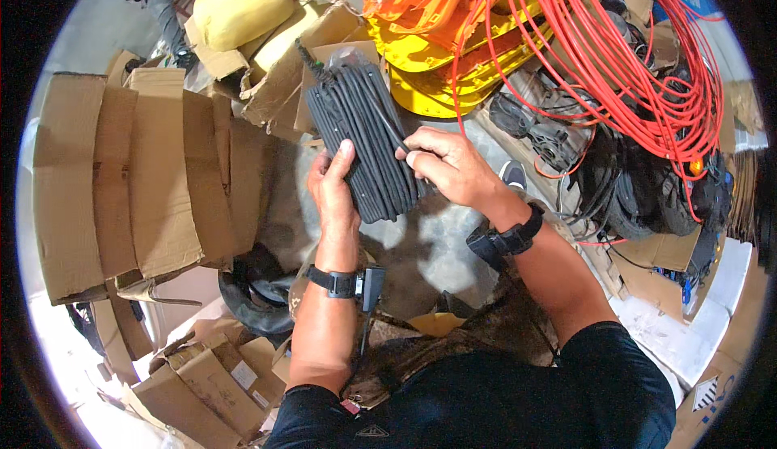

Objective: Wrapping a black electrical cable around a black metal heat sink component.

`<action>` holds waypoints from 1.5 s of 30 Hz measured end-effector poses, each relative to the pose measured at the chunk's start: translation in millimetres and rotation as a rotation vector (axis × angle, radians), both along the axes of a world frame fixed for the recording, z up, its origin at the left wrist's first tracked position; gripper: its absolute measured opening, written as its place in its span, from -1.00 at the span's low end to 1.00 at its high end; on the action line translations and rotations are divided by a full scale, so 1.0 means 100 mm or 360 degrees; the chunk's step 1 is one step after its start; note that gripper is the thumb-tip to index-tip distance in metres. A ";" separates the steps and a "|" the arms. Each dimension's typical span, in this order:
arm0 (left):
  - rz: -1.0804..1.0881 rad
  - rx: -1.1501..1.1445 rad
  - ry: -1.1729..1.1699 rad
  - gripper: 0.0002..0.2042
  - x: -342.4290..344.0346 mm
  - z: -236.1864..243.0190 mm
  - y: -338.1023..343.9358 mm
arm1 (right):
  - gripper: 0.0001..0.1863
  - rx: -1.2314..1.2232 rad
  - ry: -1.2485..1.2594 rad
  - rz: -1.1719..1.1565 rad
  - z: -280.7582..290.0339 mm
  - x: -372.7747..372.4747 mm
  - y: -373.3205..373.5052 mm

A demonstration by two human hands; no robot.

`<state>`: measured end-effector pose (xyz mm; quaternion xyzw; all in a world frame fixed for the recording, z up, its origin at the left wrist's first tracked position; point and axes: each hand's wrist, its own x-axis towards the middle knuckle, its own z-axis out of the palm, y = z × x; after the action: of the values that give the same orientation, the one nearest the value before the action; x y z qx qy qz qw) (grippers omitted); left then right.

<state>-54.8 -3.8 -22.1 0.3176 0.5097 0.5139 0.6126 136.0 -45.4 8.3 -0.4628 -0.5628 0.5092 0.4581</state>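
A long dark grey cable is wound in tight, side-by-side turns into a thick flat block, held up in front of me. From its upper left corner sticks a black cable end, possibly a plug with a ribbed sleeve. My left hand grips the block's lower left side, thumb on the front; its other fingers are mostly hidden behind. At the right side my right hand pinches a strand of the cable between thumb and fingers. That strand runs slantwise over the other turns. Each wrist wears a black strap with a device.
Tall folded cardboard boxes stand at left, with more cartons below. A yellow bundle sits in an opened box ahead. Stacked yellow and orange plastic pieces and a loose red cable coil fill the right. Another person is at far left.
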 end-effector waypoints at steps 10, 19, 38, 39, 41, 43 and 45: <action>0.0078 -0.0112 -0.0149 -0.57 -0.01 0.01 0.01 | -0.80 -0.0236 0.0085 -0.0160 -0.09 0.07 0.09; 0.0196 -0.0095 -0.0205 -0.57 -0.07 0.01 0.05 | -0.63 -0.0308 0.0188 -0.0030 -0.07 0.11 0.09; 0.0059 -0.0067 -0.0123 -0.60 0.02 0.06 0.00 | -0.60 -0.0020 0.0061 0.0095 -0.10 0.11 0.12; 0.0080 -0.0071 -0.0165 -0.59 0.02 0.07 0.00 | -0.61 -0.0121 0.0063 0.0081 -0.08 0.12 0.11; 0.0101 -0.0076 -0.0207 -0.57 0.01 0.05 0.00 | -0.61 -0.0222 0.0064 0.0068 -0.05 0.12 0.11; 0.0115 -0.0015 -0.0183 -0.57 -0.04 0.00 0.03 | -0.65 -0.0242 -0.0050 0.0039 -0.05 0.10 0.10; 0.0130 -0.0024 -0.0179 -0.58 -0.04 -0.01 0.02 | -0.69 -0.0212 -0.0036 0.0055 -0.08 0.08 0.10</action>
<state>-59.1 -1.3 -23.3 0.2625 0.4910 0.5517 0.6210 144.0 -35.5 0.7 -0.4882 -0.5407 0.5479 0.4111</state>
